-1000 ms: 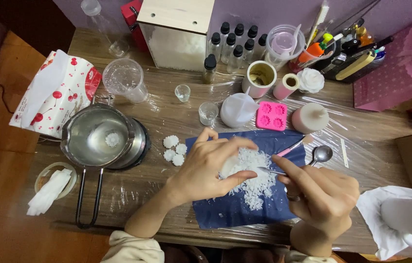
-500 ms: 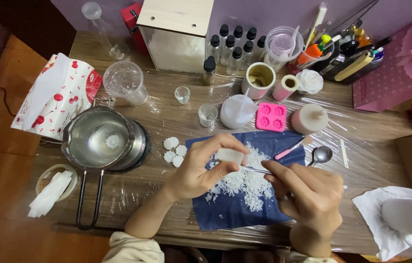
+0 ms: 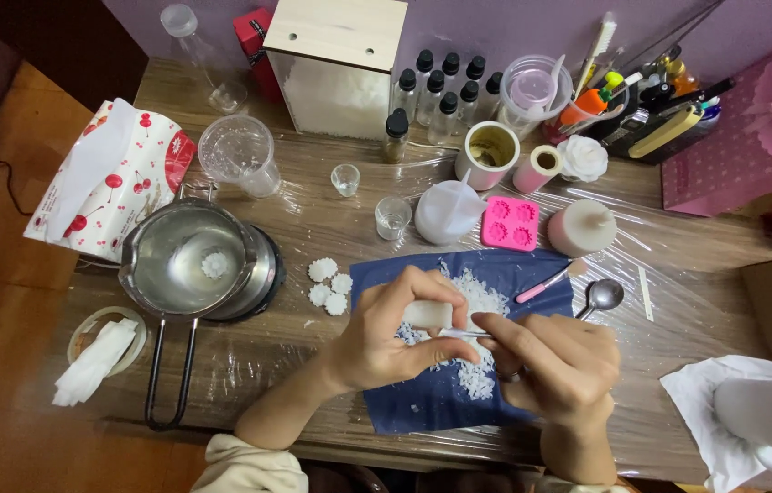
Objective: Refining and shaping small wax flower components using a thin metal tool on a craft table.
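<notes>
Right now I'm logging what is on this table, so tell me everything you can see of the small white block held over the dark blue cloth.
The small white waxy block looks like a short, pale, opaque bar with smooth sides. The left hand pinches it between thumb and fingers, holding it roughly level above the dark blue cloth. The right hand presses a thin metal tool against its near end. White shavings lie heaped on the cloth below. Much of the block is hidden by the fingers.

Left hand (image 3: 386, 338): holds white wax block (image 3: 429, 315), lower centre.
Right hand (image 3: 561, 365): holds thin blade (image 3: 461, 334) against block.
Under hands: blue cloth (image 3: 422, 402) with white shavings (image 3: 477, 379).
</notes>
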